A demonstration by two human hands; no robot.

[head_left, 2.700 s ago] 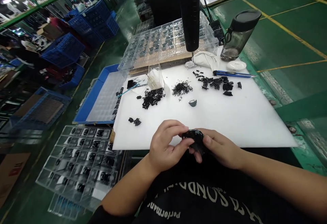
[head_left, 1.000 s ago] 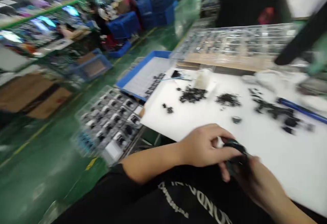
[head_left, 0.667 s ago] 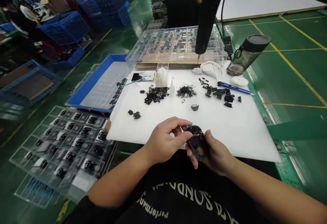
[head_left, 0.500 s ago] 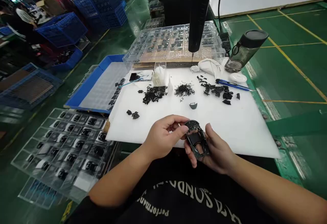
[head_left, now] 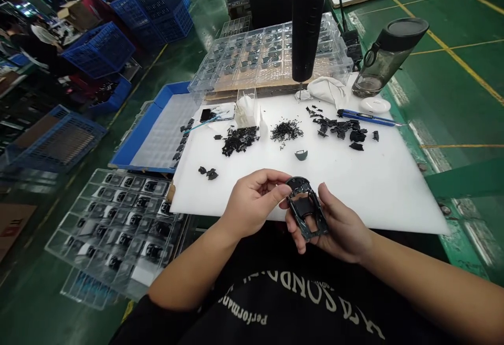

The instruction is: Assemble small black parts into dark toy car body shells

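While left hand [head_left: 254,200] pinched black oblong plastic frame [head_left: 304,207], right hand [head_left: 343,225] cradling it, fingers curled, slackening seemed liable to drop it.

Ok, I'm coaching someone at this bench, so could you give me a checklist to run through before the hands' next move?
1. Black frame held: ok, left hand at its upper end, right hand underneath and at its side.
2. Hanging black tool apart from both hands: ok, its tip is beyond them.
3. Small curved piece separate from the heaps: ok, alone on the white board.
4. Heap of tiny black bits apart from the curved piece: ok.
5. Blue tool clear of the black pieces beside it: cannot tell.
6. Frame's fine details undamaged: cannot tell, too small.
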